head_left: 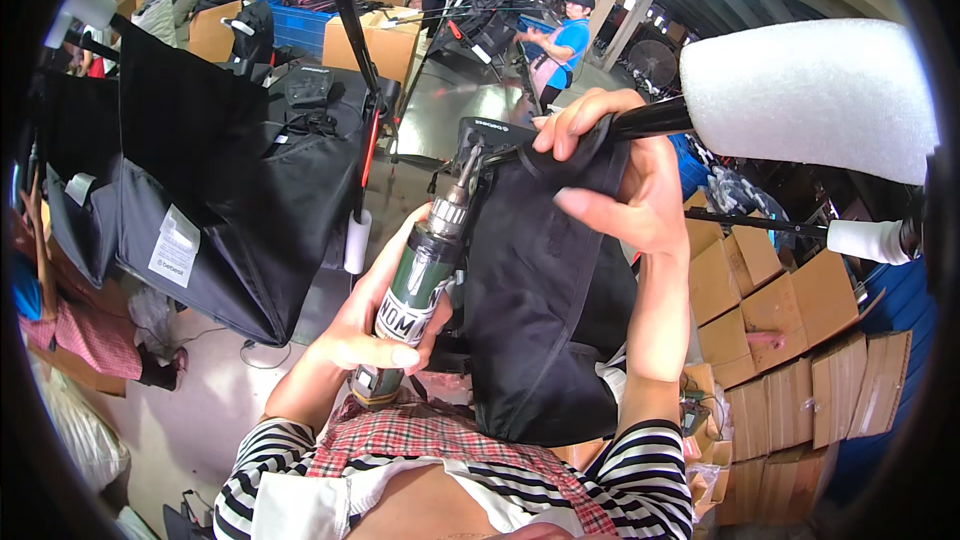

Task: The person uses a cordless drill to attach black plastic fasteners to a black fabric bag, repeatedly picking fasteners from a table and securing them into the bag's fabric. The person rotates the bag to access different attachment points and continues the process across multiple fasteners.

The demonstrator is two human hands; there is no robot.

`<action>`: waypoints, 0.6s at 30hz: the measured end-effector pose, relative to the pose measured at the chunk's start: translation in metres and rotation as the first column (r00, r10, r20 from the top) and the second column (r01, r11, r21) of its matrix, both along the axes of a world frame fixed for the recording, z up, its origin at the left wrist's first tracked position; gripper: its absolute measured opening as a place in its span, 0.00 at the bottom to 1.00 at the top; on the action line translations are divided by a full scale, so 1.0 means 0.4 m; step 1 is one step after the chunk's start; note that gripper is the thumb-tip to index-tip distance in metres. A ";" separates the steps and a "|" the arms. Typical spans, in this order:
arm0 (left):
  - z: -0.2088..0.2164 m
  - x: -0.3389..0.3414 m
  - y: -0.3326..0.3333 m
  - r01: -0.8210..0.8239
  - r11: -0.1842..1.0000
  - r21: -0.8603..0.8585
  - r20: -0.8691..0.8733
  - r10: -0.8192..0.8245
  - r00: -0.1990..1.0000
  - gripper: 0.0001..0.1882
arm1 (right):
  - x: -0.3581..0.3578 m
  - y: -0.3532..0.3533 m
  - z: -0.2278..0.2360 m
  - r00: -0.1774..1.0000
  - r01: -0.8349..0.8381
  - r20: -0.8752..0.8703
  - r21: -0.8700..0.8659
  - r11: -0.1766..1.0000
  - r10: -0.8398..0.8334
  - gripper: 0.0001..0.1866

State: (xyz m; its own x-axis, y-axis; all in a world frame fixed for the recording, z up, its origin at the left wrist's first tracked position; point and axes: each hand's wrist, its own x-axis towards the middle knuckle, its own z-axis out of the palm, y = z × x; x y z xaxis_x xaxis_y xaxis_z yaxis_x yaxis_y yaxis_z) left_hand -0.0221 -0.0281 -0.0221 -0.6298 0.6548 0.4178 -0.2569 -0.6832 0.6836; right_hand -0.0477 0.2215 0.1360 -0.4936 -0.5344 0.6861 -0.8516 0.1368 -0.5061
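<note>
My left hand (352, 335) is wrapped round a green power screwdriver (405, 285), held upright with its bit pointing away from me. The bit's tip meets or nearly meets a black bracket (490, 130) at the end of a black tube; exact contact is hard to tell. On the right, my right hand (635, 190) closes round that black tube (650, 120) and the edge of the black fabric (545, 290) hanging from it. White foam wrap (810, 100) covers the tube farther right.
At the left stands another black fabric piece (230, 230) on a frame with foam-wrapped ends. Flattened and open cardboard boxes (790, 380) pile up at the right. Two people in blue shirts (570, 40) work beyond the metal table (430, 115). Another person's checked garment (95, 340) shows at the far left.
</note>
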 end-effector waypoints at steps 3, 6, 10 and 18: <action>0.020 0.006 0.000 -0.057 0.995 -0.079 -0.050 0.053 0.997 0.69 | -0.010 -0.021 -0.012 0.992 0.099 -0.074 0.001 0.995 -0.098 0.21; 0.037 0.018 -0.004 -0.095 0.987 -0.128 -0.085 0.085 0.993 0.69 | 0.029 -0.032 0.001 0.829 0.511 -0.276 0.021 0.859 -0.486 0.15; 0.082 0.035 -0.001 -0.031 0.983 -0.182 -0.095 0.014 0.995 0.69 | 0.060 -0.008 -0.003 0.731 0.596 -0.357 -0.078 0.799 -0.581 0.13; 0.106 0.060 0.035 0.093 0.989 -0.116 -0.011 -0.095 0.995 0.72 | 0.069 0.034 0.024 0.801 0.474 -0.461 0.098 0.875 -0.382 0.19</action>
